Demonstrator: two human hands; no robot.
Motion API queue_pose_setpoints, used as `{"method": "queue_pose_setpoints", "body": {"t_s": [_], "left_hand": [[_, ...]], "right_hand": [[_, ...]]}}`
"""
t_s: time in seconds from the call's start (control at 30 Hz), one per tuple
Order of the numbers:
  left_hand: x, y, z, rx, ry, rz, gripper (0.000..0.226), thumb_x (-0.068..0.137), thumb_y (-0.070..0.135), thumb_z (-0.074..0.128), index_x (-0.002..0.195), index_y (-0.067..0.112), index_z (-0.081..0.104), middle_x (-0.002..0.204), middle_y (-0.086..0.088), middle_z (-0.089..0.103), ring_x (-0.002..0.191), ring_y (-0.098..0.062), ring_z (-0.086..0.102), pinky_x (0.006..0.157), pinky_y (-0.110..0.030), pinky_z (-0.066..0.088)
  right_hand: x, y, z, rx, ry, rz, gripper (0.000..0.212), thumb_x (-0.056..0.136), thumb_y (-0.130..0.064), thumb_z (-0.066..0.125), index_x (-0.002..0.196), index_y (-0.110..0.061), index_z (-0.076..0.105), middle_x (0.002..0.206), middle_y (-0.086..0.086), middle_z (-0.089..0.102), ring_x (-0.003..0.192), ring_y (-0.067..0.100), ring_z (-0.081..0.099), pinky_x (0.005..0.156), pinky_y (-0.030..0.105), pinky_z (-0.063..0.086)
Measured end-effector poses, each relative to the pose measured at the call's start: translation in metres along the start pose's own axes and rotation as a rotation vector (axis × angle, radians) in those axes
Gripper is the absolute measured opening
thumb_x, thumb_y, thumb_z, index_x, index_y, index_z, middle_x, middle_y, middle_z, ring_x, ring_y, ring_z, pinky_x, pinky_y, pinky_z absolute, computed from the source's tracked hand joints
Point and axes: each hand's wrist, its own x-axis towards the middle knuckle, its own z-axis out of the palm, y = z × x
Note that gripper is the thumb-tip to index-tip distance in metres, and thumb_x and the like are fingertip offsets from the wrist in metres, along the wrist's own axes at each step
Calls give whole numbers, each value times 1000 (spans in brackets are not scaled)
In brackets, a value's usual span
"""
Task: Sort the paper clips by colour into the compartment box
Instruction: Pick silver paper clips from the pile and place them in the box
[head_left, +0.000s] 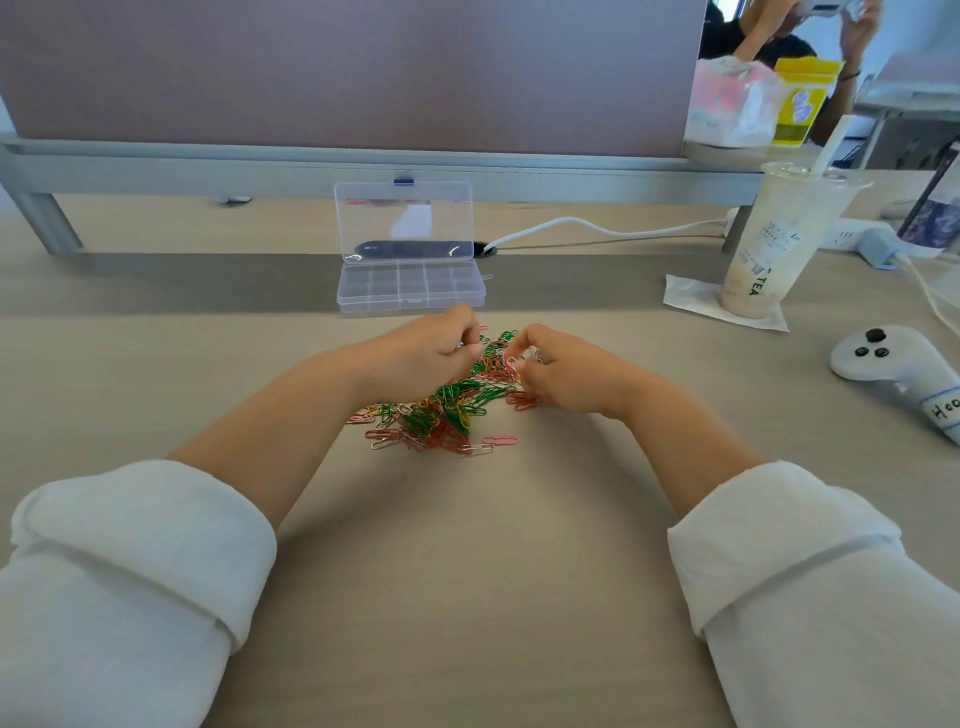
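Desk (467, 571) | left hand (431, 353) curled, grip unclear | right hand (563, 375) pinching paper clips (447, 410)

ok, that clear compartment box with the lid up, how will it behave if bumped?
Probably light: the compartment box is clear plastic and its compartments look empty, so a nudge likely slides it on the smooth desk. Its lid stands upright, so a push there may tip it backward.
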Motion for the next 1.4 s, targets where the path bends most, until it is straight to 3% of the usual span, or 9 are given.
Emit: {"method": "queue_pose_setpoints", "body": {"t_s": [0.17,0.23,0.3,0.43,0.53,0.8,1.0,1.1,1.4], "left_hand": [[1,-10,-4,-22,30,0,9,100,22,31,106,24,38,65,7,56,49,2,46,49,-11,34],[0,-14,-7,-55,37,0,15,100,21,31,108,27,42,64,7,54,56,-3,47,58,-15,39],[0,-19,-10,-92,47,0,19,100,20,31,97,26,49,65,4,51,64,-14,48,68,-29,43],[2,-23,-10,-83,108,-18,33,101,21,30,71,20,44,68,-1,46,62,-14,39,64,-28,35],[6,-25,-7,-26,159,-37,39,100,32,29,76,13,53,75,-2,53,69,-13,45,75,-28,36],[22,-38,-10,127,123,-26,41,99,31,33,66,9,43,62,-3,43,57,-14,37,56,-26,31],[28,-40,-15,235,42,-69,30,98,33,38,100,20,65,102,-4,66,95,-18,57,81,-32,45],[27,-38,-18,285,76,-70,30,95,36,45,96,17,68,97,-1,66,91,-16,56,78,-31,44],[13,-29,-13,297,-43,82,16,82,31,67,97,29,73,91,16,66,71,4,50,72,-16,42]], "right_hand": [[3,-2,2,55,41,-8,20,97,-13,40,83,-20,53,60,-5,43,53,9,38,53,23,34],[5,-2,2,31,75,-7,29,99,-19,40,70,-23,46,59,-4,43,53,8,37,51,21,29],[8,-5,3,12,86,-24,39,100,-23,35,62,-19,40,56,-2,39,52,11,35,51,23,28],[14,-11,6,-72,92,-3,56,101,-38,25,52,-13,33,53,4,38,49,17,35,54,27,31],[23,-13,5,-131,137,19,60,100,-41,25,50,-11,37,54,5,42,51,16,40,58,27,33],[42,-11,-4,-186,74,-66,37,99,-26,38,68,-19,57,61,-5,47,56,6,42,55,20,33],[47,-6,-9,-110,37,-111,11,83,-31,67,82,-20,70,71,-18,55,70,-2,50,64,13,36],[48,-10,-4,-157,-6,-119,13,74,-30,76,81,-20,71,70,-21,51,71,-3,49,62,9,34],[48,-17,-7,-271,-68,-82,7,89,-24,58,86,-18,58,74,-14,48,72,7,45,55,14,31]]}}
